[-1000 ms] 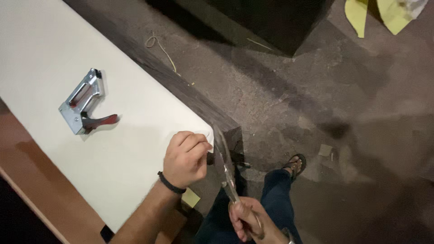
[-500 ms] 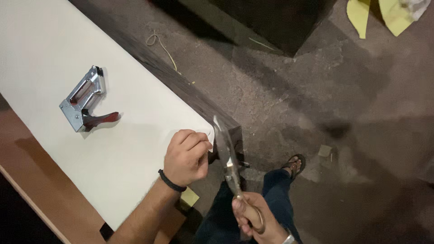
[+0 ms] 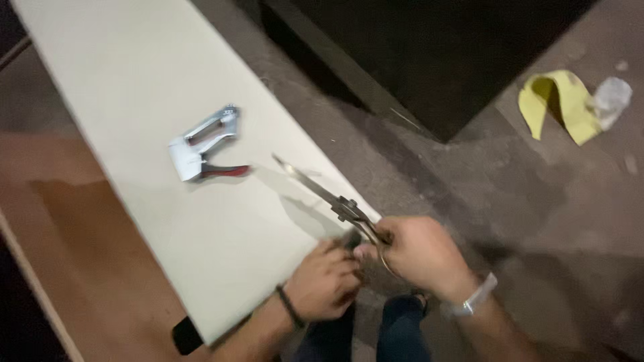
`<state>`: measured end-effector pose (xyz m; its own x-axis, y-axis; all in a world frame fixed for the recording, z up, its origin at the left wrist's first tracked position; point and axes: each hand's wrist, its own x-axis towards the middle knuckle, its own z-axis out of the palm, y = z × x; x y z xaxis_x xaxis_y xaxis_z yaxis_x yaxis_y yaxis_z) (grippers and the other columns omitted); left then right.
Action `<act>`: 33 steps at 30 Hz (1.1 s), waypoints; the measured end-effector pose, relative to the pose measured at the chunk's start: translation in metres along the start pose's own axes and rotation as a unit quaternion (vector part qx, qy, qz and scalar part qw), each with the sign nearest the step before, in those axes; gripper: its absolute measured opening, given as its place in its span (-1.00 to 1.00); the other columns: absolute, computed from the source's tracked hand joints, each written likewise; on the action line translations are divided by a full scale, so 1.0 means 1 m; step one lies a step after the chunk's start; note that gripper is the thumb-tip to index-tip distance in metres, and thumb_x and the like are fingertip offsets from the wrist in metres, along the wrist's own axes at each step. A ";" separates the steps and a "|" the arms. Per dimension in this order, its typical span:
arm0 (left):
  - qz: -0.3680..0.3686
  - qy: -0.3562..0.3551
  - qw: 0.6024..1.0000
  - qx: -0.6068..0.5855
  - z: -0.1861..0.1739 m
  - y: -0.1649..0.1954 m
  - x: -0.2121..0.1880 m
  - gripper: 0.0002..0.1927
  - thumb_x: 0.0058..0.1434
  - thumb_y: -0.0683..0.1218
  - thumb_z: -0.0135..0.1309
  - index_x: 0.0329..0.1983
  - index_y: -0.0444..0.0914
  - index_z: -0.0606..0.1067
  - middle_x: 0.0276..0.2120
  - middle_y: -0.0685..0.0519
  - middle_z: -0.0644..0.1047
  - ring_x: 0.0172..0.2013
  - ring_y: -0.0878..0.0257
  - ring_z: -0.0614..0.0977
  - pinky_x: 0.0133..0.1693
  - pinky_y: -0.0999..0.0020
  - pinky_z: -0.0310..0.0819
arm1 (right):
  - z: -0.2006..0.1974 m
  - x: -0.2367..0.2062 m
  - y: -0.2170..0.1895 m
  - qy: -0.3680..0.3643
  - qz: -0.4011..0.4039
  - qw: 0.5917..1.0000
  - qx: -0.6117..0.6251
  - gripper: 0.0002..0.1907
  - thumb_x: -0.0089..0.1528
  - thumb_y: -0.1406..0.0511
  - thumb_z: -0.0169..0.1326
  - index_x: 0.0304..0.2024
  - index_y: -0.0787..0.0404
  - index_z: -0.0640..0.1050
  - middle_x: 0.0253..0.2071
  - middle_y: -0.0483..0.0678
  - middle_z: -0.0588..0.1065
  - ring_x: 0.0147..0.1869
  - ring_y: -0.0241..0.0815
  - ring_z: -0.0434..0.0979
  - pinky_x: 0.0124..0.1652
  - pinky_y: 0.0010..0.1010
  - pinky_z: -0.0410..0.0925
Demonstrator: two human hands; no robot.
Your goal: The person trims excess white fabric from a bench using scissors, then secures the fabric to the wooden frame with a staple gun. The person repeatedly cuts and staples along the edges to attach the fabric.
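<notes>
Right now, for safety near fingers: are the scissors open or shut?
Shut, seemingly: the scissors show one narrow blade line over the white panel, held by the right hand. Motion blur limits certainty.

Right hand grips long scissors over a white panel; left hand presses its corner.

one staple gun, one pair of scissors, seemingly one yellow scrap.

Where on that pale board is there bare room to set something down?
The white board is bare at its far end, beyond the staple gun, and across the strip between the staple gun and the near corner. The near corner is crowded: the left hand rests there, and the right hand holds scissors over it.
</notes>
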<state>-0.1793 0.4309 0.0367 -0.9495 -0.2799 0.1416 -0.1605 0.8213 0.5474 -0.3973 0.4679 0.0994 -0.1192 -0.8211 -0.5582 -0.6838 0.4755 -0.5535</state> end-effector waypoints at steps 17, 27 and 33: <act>-0.493 0.205 0.820 0.208 -0.174 -0.192 -0.080 -0.63 0.47 0.11 -0.08 0.29 0.05 0.48 0.37 -0.09 0.38 0.33 -0.08 0.36 0.29 -0.11 0.25 | 0.083 0.063 -0.185 0.149 -0.112 0.982 -0.020 -0.71 0.24 0.24 0.10 -0.05 0.27 0.53 -0.10 0.11 0.50 -0.15 0.00 0.61 -0.12 -0.19 0.52; -0.117 0.089 0.988 -0.038 -0.088 -0.094 0.002 -0.84 0.31 -0.14 0.02 -0.10 -0.12 0.56 0.13 0.00 0.57 0.21 0.11 0.54 0.26 0.18 0.40 | 0.121 0.000 0.000 0.358 0.040 0.783 0.507 -0.40 0.23 0.27 0.21 0.28 0.11 0.30 0.16 0.06 0.45 0.18 -0.14 0.53 0.10 -0.24 0.47; -0.072 -0.269 0.949 0.146 -0.026 -0.070 0.104 -0.65 0.40 0.15 -0.17 0.03 -0.02 0.56 0.01 0.04 0.58 0.15 0.12 0.49 0.35 -0.13 -0.03 | 0.151 0.026 0.041 0.292 0.007 0.702 0.650 -0.49 0.22 0.40 0.17 0.23 0.25 0.40 -0.06 0.08 0.57 -0.06 -0.21 0.60 -0.10 -0.34 0.52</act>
<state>-0.2595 0.3311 0.0343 -0.8997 -0.1688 -0.4025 -0.2914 0.9189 0.2658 -0.3197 0.5134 -0.0311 -0.6535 -0.6220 -0.4313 0.5093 0.0602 -0.8585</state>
